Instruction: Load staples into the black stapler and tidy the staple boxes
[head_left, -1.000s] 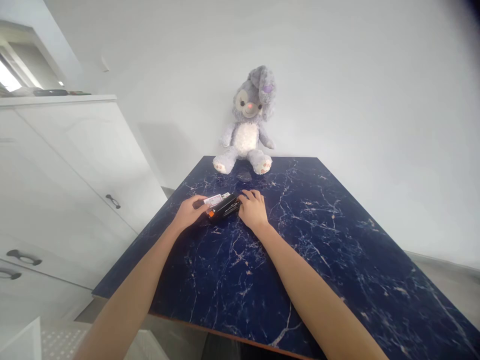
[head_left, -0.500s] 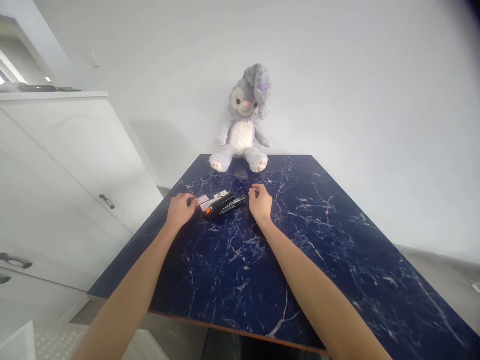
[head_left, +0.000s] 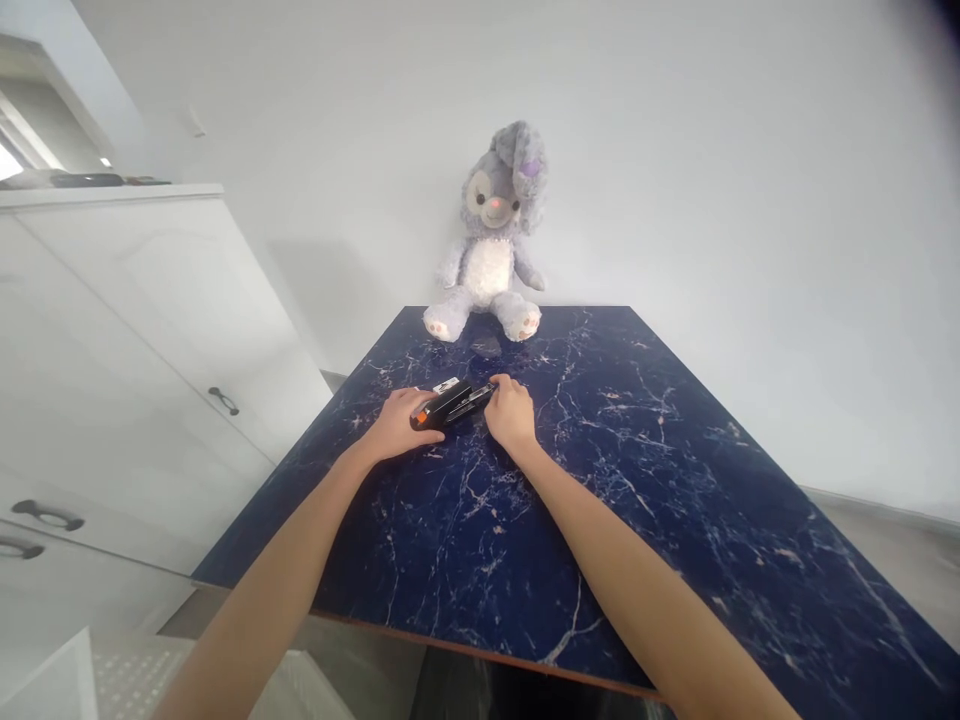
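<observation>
Since half a second ago, both hands have come back together onto the black stapler; before, the right hand was lifted a little away from it, and the left hand was resting beside the white cards. Now the left hand lies at the 8 o'clock end of the stapler, where the orange part is, and its fingers are curled around that end. The right hand touches the other end, at 2 o'clock, with the fingers bent and pressed close together on the tip; I cannot tell if they pinch something small there.

The stapler lies flat on the dark blue marble table, a bit left of the middle and in the far half. Its long axis runs from 8 o'clock to 2 o'clock as the camera sees it, with the orange rear toward the left hand and the front pointing up and right toward the right hand. A small white card shows just behind the stapler, touching it or nearly.

At 12 o'clock from the stapler, at the far table edge, a grey plush rabbit sits against the wall. A white cabinet stands at 9 o'clock.
</observation>
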